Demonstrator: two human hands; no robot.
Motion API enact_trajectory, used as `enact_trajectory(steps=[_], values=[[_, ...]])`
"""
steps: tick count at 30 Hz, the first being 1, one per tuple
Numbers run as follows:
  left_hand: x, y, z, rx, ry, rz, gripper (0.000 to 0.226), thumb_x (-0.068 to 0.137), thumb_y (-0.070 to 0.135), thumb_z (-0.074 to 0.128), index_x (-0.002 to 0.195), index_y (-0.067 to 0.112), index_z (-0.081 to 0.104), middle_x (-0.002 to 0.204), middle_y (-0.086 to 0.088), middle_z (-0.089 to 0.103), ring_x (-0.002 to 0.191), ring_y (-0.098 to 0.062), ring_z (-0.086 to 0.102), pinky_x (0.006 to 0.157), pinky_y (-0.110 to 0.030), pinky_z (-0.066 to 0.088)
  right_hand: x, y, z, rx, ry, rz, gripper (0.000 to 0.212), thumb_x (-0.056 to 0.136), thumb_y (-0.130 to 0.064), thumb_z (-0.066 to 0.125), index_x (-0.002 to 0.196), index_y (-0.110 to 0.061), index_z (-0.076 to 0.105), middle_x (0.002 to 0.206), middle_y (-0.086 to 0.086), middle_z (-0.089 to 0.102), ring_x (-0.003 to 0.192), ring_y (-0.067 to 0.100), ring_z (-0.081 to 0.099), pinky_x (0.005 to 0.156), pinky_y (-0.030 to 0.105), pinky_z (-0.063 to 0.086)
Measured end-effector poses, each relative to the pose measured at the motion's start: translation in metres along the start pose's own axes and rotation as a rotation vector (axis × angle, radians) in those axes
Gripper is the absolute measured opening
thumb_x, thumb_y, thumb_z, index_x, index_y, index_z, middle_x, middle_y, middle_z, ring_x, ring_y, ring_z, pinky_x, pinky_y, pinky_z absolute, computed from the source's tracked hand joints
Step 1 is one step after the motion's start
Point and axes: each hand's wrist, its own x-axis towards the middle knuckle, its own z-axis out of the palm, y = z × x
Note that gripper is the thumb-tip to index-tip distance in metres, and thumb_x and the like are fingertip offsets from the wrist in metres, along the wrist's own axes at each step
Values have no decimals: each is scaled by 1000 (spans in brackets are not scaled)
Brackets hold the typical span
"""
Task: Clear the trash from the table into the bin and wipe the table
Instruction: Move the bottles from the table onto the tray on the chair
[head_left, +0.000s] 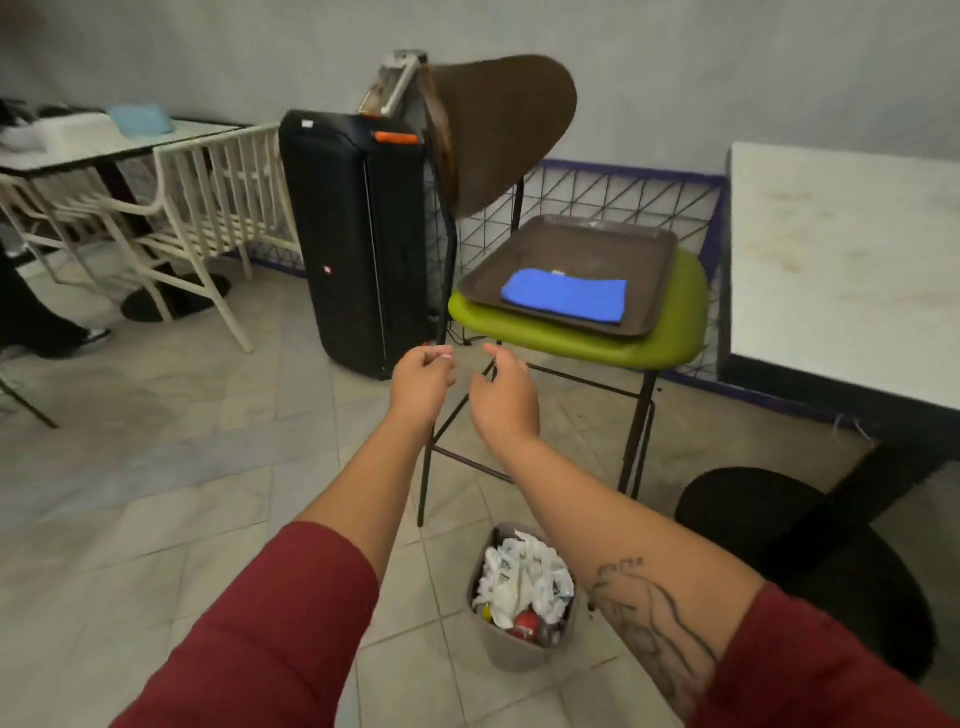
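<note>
Though the left hand (422, 382) curls loosely, the right hand (505, 397) spreads open. The bin (511, 657) (full of wrappers (519, 577)) stands below.

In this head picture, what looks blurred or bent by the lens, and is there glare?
Head view: the left hand and right hand are slightly smeared; the brown chair back is soft too; the white table edge at right leans, a wide-angle bend; light is even, only a faint sheen on the tray far rim.
</note>
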Motion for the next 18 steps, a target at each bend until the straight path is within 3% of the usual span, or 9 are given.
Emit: enact_trajectory(steps=[4, 10, 12, 18], values=[[-19, 76, 5, 13, -49, 12, 27, 92, 7, 48, 115, 3, 61, 100, -6, 62, 68, -4, 54, 44, -2, 39, -3, -65, -50, 18, 16, 19, 47, 92, -14, 48, 138, -19, 43, 139, 4, 44, 127, 23, 45, 97, 33, 40], [-39, 178, 18, 3, -138, 13, 25, 93, 5, 45, 113, 3, 59, 91, -7, 62, 59, -6, 57, 41, -6, 39, -3, -133, -132, 26, 29, -7, 46, 91, -10, 49, 137, -15, 45, 136, 9, 47, 125, 22, 45, 98, 27, 35], [-43, 204, 25, -6, -167, 13, 25, 94, 6, 44, 114, 2, 58, 85, -3, 61, 61, -6, 57, 44, -8, 41, -1, -145, -161, 11, 63, -7, 46, 91, -10, 49, 137, -16, 45, 135, 9, 47, 122, 21, 47, 96, 25, 35], [-56, 255, 72, 55, -312, 104, 22, 96, 14, 44, 112, 12, 59, 106, -2, 61, 74, -6, 56, 60, -18, 41, 14, -154, -247, 20, 254, 6, 43, 92, -10, 49, 134, -17, 47, 131, 7, 51, 112, 19, 54, 80, 22, 42]])
